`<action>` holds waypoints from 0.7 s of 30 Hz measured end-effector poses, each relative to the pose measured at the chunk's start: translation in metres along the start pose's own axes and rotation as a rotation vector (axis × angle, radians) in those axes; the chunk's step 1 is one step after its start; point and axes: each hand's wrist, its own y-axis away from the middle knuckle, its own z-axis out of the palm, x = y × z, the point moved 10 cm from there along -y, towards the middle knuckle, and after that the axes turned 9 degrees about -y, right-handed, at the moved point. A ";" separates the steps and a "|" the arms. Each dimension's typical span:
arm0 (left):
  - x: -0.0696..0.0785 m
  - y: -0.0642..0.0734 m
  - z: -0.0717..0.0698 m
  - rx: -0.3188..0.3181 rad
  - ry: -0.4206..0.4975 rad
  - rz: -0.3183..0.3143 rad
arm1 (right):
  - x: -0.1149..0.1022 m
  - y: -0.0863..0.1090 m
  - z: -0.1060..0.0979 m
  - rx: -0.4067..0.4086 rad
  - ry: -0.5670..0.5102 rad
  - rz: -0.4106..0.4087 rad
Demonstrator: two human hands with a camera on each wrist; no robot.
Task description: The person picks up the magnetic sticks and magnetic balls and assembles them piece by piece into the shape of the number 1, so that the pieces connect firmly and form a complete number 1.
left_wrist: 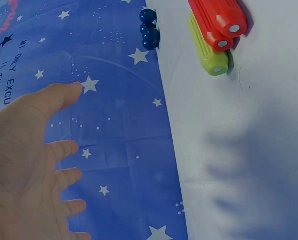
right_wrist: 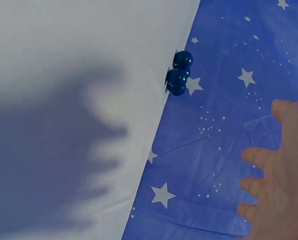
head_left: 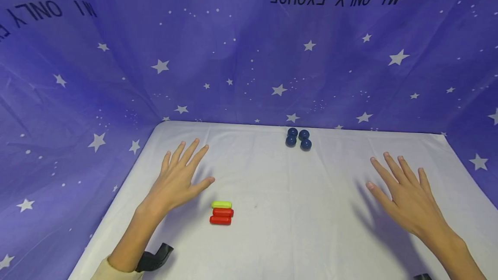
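My left hand (head_left: 177, 184) hovers over the left side of the table, fingers straight and spread, holding nothing. Just right of it and nearer to me lie two red ribbed sticks (head_left: 221, 220) and one yellow-green stick (head_left: 221, 205), side by side. The left wrist view shows round pale spots on the ends of the red sticks (left_wrist: 224, 20) and the yellow-green one (left_wrist: 209, 50). Over the table's right side my right hand (head_left: 412, 204) is likewise spread and holds nothing. Several dark blue balls (head_left: 304, 135) sit clustered near the far edge, between the hands.
A white cloth covers the table (head_left: 288, 228). Blue-purple curtain fabric (head_left: 241, 55) with white stars and lettering hangs behind it and along both sides. A black strap (head_left: 155, 258) is on the left wrist. Both hands cast shadows on the cloth.
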 end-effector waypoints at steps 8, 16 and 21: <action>0.000 0.001 0.001 -0.008 -0.003 -0.002 | 0.001 0.001 0.002 -0.002 -0.024 0.008; 0.000 0.002 0.002 0.000 0.009 0.000 | 0.002 0.000 0.003 0.010 -0.057 0.003; 0.003 0.003 0.002 0.030 0.031 0.016 | -0.001 -0.002 0.003 0.036 -0.115 -0.029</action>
